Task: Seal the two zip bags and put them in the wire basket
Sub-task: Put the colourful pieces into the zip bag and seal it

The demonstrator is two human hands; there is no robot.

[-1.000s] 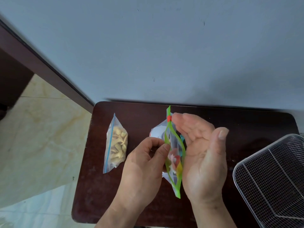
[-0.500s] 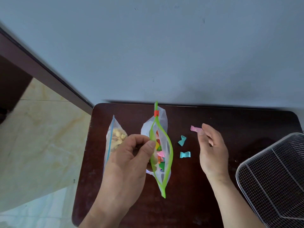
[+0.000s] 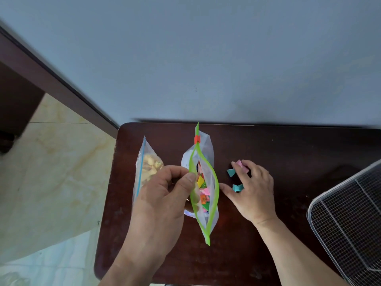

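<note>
A clear zip bag with a green zip strip (image 3: pixel 206 159) stands upright in the middle of the dark table (image 3: pixel 288 145), its mouth wide open, with colourful wrapped candies inside. A red slider (image 3: pixel 197 139) sits at its far end. My left hand (image 3: pixel 160 201) pinches the left lip of this bag. To its left a second bag with a blue zip (image 3: pixel 144 168) holds pale yellow snacks. My right hand (image 3: pixel 250 188) rests on the table right of the green bag, fingers closed on a pink candy (image 3: pixel 242 166), beside two teal candies (image 3: pixel 231 172) (image 3: pixel 237 188).
A wire basket (image 3: pixel 350 219) stands at the table's right edge, partly out of frame. A blue-grey wall rises right behind the table. Left of the table lies beige tiled floor and a dark wooden door frame (image 3: pixel 51 79).
My right hand left the green bag and moved right to loose candies on the table, now gripping the pink one. The bag's mouth has opened wider in my left hand.
</note>
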